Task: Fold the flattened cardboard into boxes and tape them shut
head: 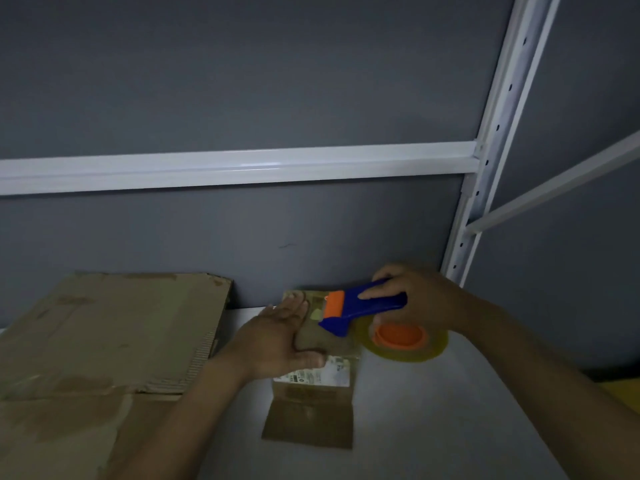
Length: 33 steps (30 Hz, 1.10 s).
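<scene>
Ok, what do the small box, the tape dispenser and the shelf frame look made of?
The small box looks like brown cardboard, matte and scuffed, with a paper label. The tape dispenser: smooth blue and orange plastic, probably. The shelf frame: likely white-painted metal, given its sheen and punched holes.

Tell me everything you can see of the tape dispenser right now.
The tape dispenser is blue plastic with an orange front guard and an orange hub carrying a roll of clear yellowish tape. The right hand grips its handle, tilting its front edge down to the top of the small cardboard box, near the flat left hand.
</scene>
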### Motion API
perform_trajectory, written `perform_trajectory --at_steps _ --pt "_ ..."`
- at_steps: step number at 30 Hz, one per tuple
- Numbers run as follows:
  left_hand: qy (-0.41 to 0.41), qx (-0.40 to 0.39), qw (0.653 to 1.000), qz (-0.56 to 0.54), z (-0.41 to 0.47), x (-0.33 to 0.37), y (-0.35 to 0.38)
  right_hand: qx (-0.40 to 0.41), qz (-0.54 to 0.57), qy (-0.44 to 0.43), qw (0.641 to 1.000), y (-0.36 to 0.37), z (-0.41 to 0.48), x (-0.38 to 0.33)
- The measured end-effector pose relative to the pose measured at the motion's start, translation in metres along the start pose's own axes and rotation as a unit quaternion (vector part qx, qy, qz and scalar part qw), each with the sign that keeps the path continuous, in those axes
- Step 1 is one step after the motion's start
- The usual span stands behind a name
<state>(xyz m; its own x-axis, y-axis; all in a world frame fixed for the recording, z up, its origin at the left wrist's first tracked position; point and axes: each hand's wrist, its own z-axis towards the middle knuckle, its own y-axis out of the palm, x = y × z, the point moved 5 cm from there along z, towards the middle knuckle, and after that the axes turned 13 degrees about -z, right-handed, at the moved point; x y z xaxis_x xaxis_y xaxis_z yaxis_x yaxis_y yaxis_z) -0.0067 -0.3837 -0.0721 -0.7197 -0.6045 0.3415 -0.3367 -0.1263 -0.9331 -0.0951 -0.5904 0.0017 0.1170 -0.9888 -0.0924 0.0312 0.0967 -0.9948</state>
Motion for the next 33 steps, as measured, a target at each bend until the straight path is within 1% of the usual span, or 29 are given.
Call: perform_trajectory --at_steps 3,5,7,9,14,17,20,23,26,29,33 --pt "-0.013 -0.011 0.999 0.031 0.002 -0.01 -0.002 0.003 0.035 0.008 0.999 0.01 0.005 -0.017" --pt "-0.025 -0.011 1.0 0.005 0.002 -0.018 -0.003 0.006 0.069 0.023 0.997 0.016 0.007 -0.026" --pt "-0.039 -0.006 0.999 -0.035 0.0 -0.024 -0.006 0.008 0.08 0.031 0.996 0.018 0.005 -0.028" --pt "-0.039 -0.009 0.998 -0.043 -0.001 -0.026 -0.008 0.007 0.083 0.041 0.996 0.017 -0.003 -0.024" --pt "-0.024 -0.023 0.999 -0.013 0.001 -0.027 -0.005 0.008 0.102 0.071 0.992 0.03 -0.034 -0.001" --pt "0.0 -0.041 0.999 0.028 0.0 -0.026 -0.005 0.015 0.134 0.078 0.988 0.045 -0.04 -0.001" --pt "0.029 -0.064 0.997 0.039 0.002 -0.012 -0.001 0.017 0.149 0.079 0.986 0.057 -0.04 -0.005" --pt "0.049 -0.043 0.996 0.059 0.008 -0.001 0.007 0.043 0.156 0.091 0.983 0.066 -0.04 -0.009" --pt "0.037 -0.027 0.998 0.053 0.011 -0.008 0.01 0.053 0.175 0.095 0.979 0.074 -0.042 -0.012" --pt "0.033 -0.028 0.998 0.039 0.011 -0.012 0.008 0.043 0.151 0.093 0.983 0.078 -0.06 -0.004" --pt "0.026 -0.018 0.998 0.058 0.015 -0.013 0.008 0.035 0.097 0.131 0.986 0.081 -0.089 0.01"
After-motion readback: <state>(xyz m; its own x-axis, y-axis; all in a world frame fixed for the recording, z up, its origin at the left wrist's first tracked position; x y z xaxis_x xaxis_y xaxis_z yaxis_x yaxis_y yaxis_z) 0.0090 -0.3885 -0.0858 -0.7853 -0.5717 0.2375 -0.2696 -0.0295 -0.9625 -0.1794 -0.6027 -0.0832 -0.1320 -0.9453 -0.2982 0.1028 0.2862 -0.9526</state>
